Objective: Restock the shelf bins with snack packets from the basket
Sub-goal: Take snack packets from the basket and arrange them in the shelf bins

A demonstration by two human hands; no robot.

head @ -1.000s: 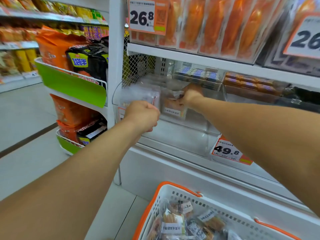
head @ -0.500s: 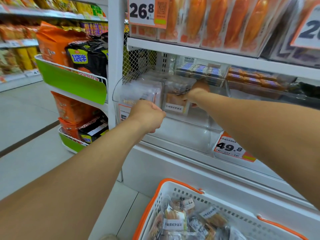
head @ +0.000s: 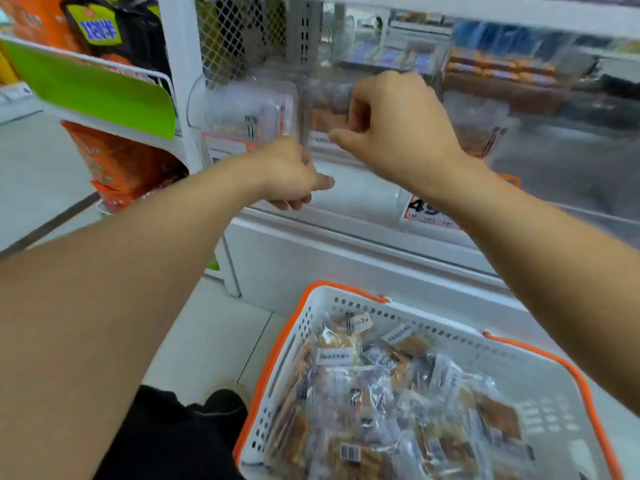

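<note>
Both my arms reach forward to the clear shelf bin point(head: 363, 199). My left hand point(head: 289, 174) is curled at the bin's front edge; I cannot tell whether it grips the rim or nothing. My right hand point(head: 398, 129) is above the bin's front, fingers curled; whether they pinch the packet point(head: 325, 119) standing inside is unclear. Motion blur smears the bin's contents, and my right wrist covers part of the price tag point(head: 424, 211). The basket point(head: 311, 327) of snack packets point(head: 367, 393) sits below the bin. Half a second ago my right hand reached deeper into the bin; it has since drawn back toward the front.
</note>
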